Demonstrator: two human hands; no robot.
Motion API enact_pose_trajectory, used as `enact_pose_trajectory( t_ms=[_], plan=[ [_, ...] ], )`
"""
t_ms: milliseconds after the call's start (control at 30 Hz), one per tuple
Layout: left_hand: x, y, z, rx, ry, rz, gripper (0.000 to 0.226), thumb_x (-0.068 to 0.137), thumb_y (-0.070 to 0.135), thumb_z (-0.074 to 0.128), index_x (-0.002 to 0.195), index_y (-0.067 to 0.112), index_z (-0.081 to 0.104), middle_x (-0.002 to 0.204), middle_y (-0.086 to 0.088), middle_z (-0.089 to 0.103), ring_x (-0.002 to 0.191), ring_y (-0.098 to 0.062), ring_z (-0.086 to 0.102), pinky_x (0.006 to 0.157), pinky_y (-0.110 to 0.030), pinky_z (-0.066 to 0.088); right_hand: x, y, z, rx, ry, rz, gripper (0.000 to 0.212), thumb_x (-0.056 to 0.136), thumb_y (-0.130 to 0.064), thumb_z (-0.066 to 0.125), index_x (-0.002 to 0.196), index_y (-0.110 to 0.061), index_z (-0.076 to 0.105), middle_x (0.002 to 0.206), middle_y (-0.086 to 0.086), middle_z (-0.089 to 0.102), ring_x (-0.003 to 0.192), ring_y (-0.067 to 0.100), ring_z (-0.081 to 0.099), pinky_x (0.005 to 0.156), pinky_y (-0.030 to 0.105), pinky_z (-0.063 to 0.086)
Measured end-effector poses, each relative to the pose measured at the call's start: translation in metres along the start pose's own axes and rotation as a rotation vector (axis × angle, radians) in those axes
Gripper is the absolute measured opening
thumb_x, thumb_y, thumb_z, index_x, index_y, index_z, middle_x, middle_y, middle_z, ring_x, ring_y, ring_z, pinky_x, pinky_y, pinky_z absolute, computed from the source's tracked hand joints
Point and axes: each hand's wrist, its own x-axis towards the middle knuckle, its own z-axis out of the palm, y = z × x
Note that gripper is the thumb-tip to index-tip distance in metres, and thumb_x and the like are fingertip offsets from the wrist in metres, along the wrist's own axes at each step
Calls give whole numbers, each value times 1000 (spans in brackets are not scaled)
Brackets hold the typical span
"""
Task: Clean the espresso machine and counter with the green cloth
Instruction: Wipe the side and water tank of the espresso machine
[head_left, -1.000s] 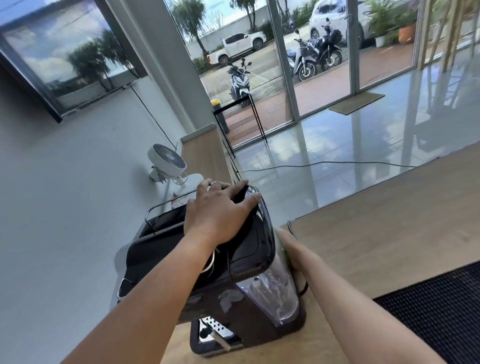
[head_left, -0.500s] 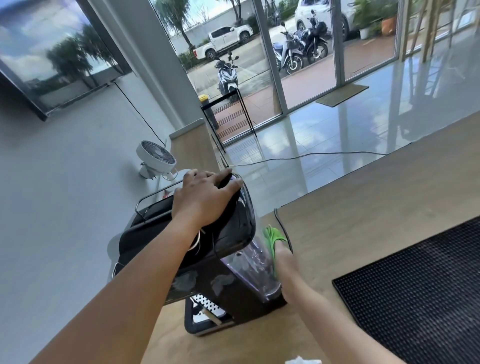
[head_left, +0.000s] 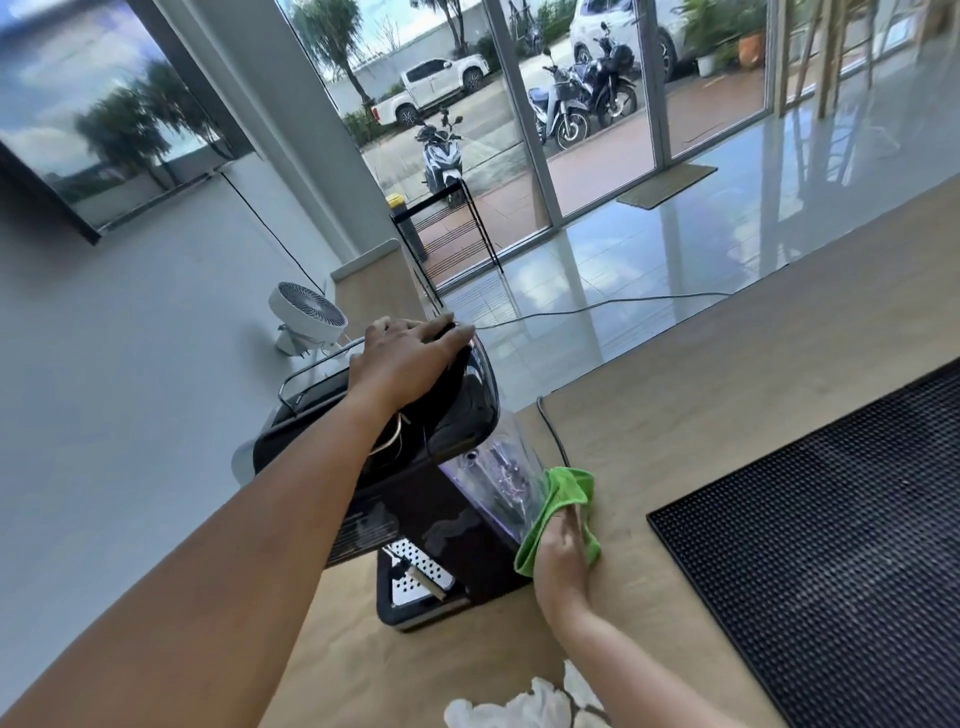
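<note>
A black espresso machine (head_left: 441, 519) stands on the wooden counter (head_left: 701, 426), with a clear water tank on its right side and a perforated drip tray at its foot. My left hand (head_left: 405, 364) rests flat on the machine's top rear edge, gripping it. My right hand (head_left: 561, 556) presses the green cloth (head_left: 563, 499) against the tank's lower right side, close to the counter.
A black rubber bar mat (head_left: 831, 545) lies on the counter to the right. The machine's power cord (head_left: 550, 431) runs back behind the cloth. A white fan (head_left: 306, 317) stands behind the machine. White petals (head_left: 524, 706) show at the bottom edge.
My right hand has come out from behind the machine toward me, bringing the green cloth into view along the tank's side. My left hand stays on the machine's top.
</note>
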Motion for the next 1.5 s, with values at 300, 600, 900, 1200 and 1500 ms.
enact_pose_trajectory(
  t_ms=[300,600,900,1200,1500],
  plan=[
    [-15,-26,-17,-459,-37,95,66,91,57,50,149,32,31,158,-4,25,146,-21,21,117,-41,13,-57,-23,0,-128,-118,-468,49,96,-51,41,139,-27,45,139,2,50,130,20,47,106,36,40],
    [-45,-89,-13,39,50,-18,71,89,73,25,145,32,39,152,1,39,140,-22,33,114,-48,24,-16,13,-23,-1022,-134,-1350,84,82,-6,40,157,-14,4,157,17,18,141,40,34,116,47,22],
    [-41,-82,-10,116,42,-34,70,90,72,21,147,34,34,155,1,33,144,-22,28,113,-48,21,-21,-73,6,-1173,-69,-1692,61,86,-15,51,146,-15,41,143,8,54,125,32,49,116,47,20],
    [-48,-79,-14,100,39,-44,70,91,71,21,148,32,34,155,-4,33,143,-25,29,114,-48,20,24,-30,-53,-2032,-575,-1922,58,59,-27,76,116,-19,72,112,-6,73,112,20,45,114,40,10],
    [-49,-77,-16,101,21,-61,71,91,71,20,149,32,31,157,-4,29,145,-25,24,116,-49,16,-4,-94,0,-1439,-222,-1799,54,93,-19,38,147,-16,43,149,2,47,135,22,38,120,43,11]
  ],
)
